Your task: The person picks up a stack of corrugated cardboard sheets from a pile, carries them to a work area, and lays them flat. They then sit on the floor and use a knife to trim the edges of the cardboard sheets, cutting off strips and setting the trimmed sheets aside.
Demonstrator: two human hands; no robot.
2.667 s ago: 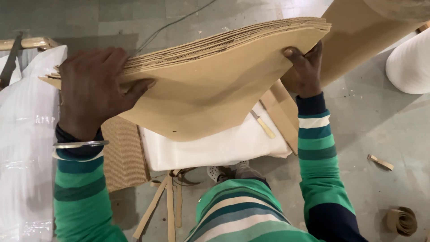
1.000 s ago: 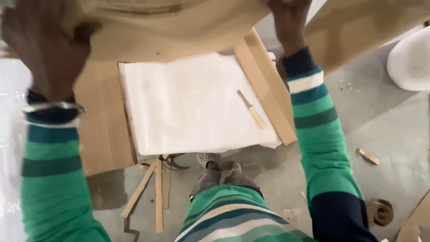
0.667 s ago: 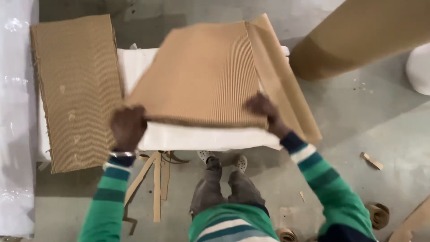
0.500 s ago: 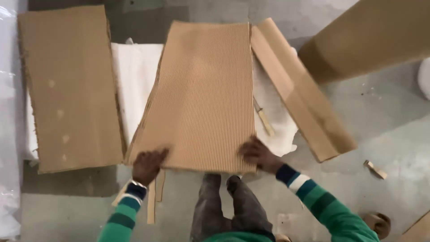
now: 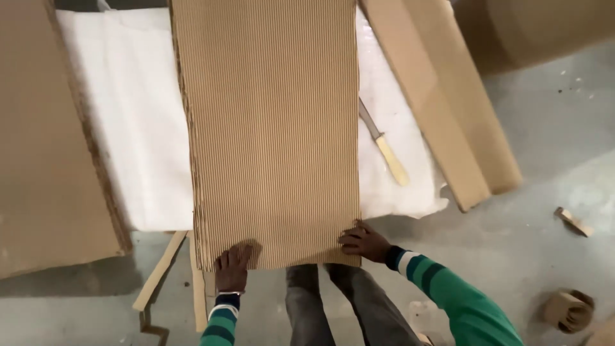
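A stack of ribbed corrugated cardboard sheets (image 5: 269, 122) lies lengthwise on a white-covered low table (image 5: 134, 141). My left hand (image 5: 233, 266) rests flat on the stack's near left corner, fingers spread. At the near right corner my right hand (image 5: 364, 242) presses on the edge with fingers apart. Neither hand grips anything. A knife with a pale handle (image 5: 384, 146) lies on the white cover just right of the stack, partly under it.
A large brown cardboard sheet (image 5: 45, 141) lies at the left. Long cardboard strips (image 5: 448, 109) lean over the table's right side. Wooden slats (image 5: 160, 269) stick out below the table. Small cardboard scraps (image 5: 570, 307) lie on the grey floor at right.
The stack, held up in both hands before, has been laid flat on the white table. My hands slid to its near edge and now rest on it.
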